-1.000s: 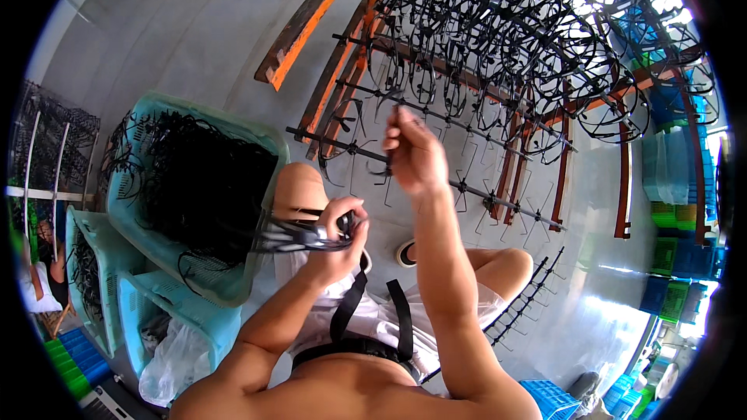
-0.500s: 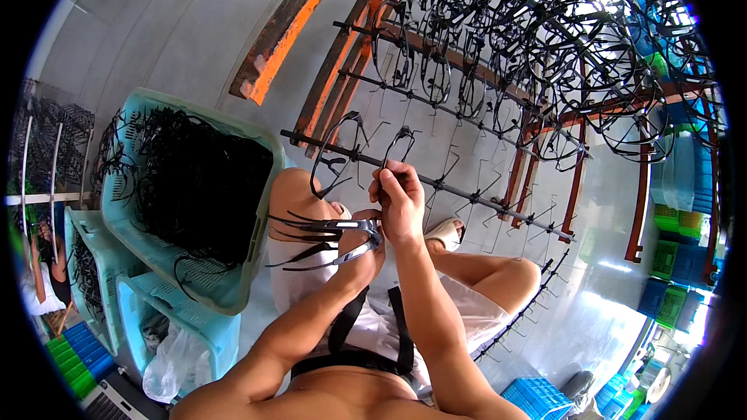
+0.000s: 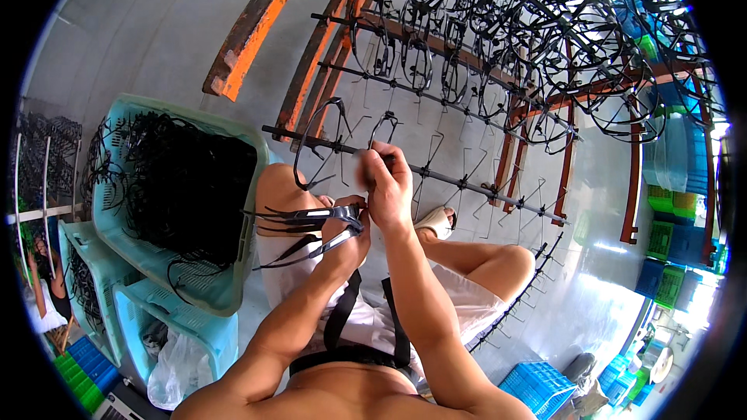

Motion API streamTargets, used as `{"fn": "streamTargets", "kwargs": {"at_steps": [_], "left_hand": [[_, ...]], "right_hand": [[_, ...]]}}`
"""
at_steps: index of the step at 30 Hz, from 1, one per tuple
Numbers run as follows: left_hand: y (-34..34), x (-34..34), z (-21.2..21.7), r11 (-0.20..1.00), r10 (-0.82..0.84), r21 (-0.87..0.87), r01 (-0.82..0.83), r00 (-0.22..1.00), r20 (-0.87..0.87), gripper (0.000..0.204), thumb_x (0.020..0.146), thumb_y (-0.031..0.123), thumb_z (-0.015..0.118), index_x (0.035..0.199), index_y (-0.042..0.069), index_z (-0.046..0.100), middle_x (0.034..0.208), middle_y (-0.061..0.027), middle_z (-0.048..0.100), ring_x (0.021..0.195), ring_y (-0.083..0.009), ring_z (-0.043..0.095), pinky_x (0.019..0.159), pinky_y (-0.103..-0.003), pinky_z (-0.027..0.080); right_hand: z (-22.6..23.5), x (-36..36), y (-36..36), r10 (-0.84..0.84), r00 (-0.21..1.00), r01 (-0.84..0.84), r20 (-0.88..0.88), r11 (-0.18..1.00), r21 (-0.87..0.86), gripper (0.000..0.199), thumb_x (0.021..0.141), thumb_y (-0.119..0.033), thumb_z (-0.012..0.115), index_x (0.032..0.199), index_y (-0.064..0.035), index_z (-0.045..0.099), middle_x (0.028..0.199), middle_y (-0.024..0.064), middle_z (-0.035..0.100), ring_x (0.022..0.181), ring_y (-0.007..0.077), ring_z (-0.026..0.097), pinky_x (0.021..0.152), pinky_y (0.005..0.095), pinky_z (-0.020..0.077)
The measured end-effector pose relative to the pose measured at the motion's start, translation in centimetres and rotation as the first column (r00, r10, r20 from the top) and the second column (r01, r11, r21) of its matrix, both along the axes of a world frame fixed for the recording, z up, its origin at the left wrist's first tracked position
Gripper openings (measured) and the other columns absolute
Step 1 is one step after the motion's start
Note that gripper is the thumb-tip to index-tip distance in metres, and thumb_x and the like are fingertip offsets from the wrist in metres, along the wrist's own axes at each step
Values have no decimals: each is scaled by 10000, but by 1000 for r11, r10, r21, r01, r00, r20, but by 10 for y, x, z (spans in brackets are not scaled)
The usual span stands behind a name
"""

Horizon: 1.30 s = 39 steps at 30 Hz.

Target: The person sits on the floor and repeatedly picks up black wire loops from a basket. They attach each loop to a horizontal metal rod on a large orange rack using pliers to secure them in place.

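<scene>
My left hand (image 3: pixel 352 235) is closed around a bunch of several black glasses frames (image 3: pixel 289 220), their temples pointing left over my knee. Just above it, my right hand (image 3: pixel 391 193) pinches the lower part of another black glasses frame (image 3: pixel 373 131) with thumb and fingers, part of it hidden behind them. That frame is at a dark metal rod (image 3: pixel 443 177) fitted with thin wire hooks. To the left of my right hand, one black glasses frame (image 3: pixel 303 140) hangs on the same rod.
An orange rack (image 3: pixel 311 85) carries more hooked rods, crowded with black frames (image 3: pixel 513 31) at upper right. On my left stands a light-blue crate (image 3: pixel 257 152) full of black frames, with more crates below. A blue basket (image 3: pixel 537 389) is at lower right. Another person (image 3: pixel 48 288) is at far left.
The whole view has shifted slightly, moving the rack and crate leftward in the picture. My right hand stays at the frame by the rod, and my left still holds the bunch.
</scene>
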<state>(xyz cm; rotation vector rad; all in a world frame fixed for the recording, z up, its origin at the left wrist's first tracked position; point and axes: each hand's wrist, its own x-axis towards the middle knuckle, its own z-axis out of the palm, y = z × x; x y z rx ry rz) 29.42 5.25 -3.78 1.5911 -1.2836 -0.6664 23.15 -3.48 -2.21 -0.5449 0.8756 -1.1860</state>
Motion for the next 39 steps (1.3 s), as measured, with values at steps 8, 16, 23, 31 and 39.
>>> {"fn": "streamTargets", "kwargs": {"at_steps": [8,16,23,31,39], "left_hand": [[0,4,1,999,-37,-28,41,989,146,158,773,-66,603,908,-23,534,816,-157,588,756,-315,587,687,-382,473],[2,1,-2,1000,6,-3,-5,997,77,160,789,-55,602,929,-21,533,821,-154,598,749,-307,608,671,-360,484],[1,6,-7,998,-30,-43,35,992,120,223,805,-61,618,998,-16,516,848,-114,593,770,-221,607,667,-304,476],[-14,25,-1,986,24,167,2,988,-153,453,736,116,785,1080,-30,530,806,-68,644,730,-137,619,665,-259,489],[-18,27,-4,984,30,172,40,922,-385,492,749,149,785,1104,-20,489,802,-26,618,693,-87,567,640,-230,469]], "right_hand": [[-2,3,-3,-5,1000,4,-19,1000,-22,128,925,-94,576,993,7,537,769,71,577,599,112,505,538,249,425],[-1,3,-5,-21,999,21,36,1000,1,131,924,-100,581,996,2,541,780,70,589,612,114,515,540,247,429],[-5,-2,2,9,1000,-9,-7,999,-32,148,926,-108,578,1017,3,542,839,82,611,671,129,560,582,254,453],[26,-14,-8,220,970,-205,-101,968,142,201,891,-143,592,968,42,575,838,107,640,718,181,631,574,284,543],[28,-18,-9,203,965,-183,-165,975,129,220,870,-171,612,929,39,591,805,105,634,675,171,628,610,284,543]]}}
